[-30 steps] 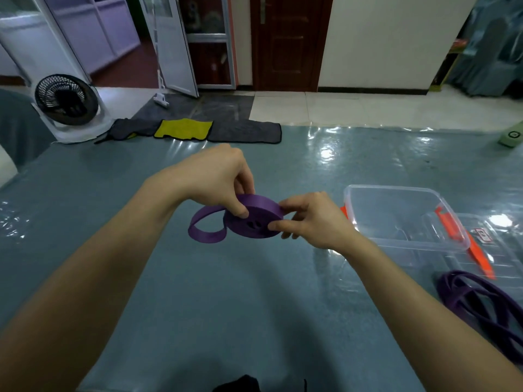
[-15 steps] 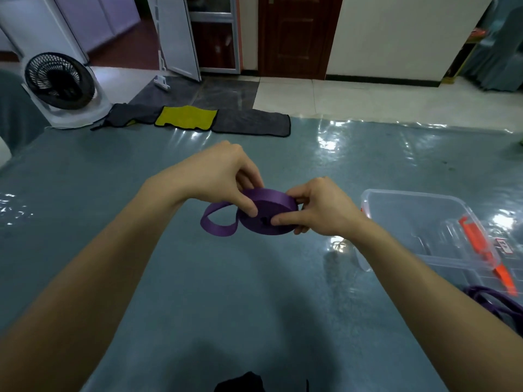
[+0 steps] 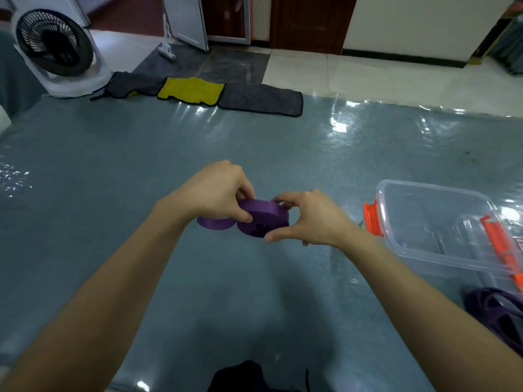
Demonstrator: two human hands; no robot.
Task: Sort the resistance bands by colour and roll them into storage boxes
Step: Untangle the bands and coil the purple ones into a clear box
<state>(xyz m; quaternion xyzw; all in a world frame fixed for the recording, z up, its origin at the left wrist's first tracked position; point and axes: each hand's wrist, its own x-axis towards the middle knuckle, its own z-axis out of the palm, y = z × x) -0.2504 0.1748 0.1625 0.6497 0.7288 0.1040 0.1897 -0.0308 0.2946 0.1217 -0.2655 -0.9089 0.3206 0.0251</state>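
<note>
Both hands meet over the grey-blue table (image 3: pixel 113 193). From the head camera, the left hand (image 3: pixel 215 190) pinches the rolled purple band (image 3: pixel 264 216) from above, a short loose tail poking out to its left. The right hand (image 3: pixel 308 216) curls its fingers and thumb round the roll's right edge. Right of them sits a clear storage box (image 3: pixel 441 239) with orange clips, and more purple bands (image 3: pixel 498 309) lie nearer the person, beside it.

loose purple bands (image 3: pixel 493 306): cut off right | black item (image 3: pixel 240 374): cut off below
</note>
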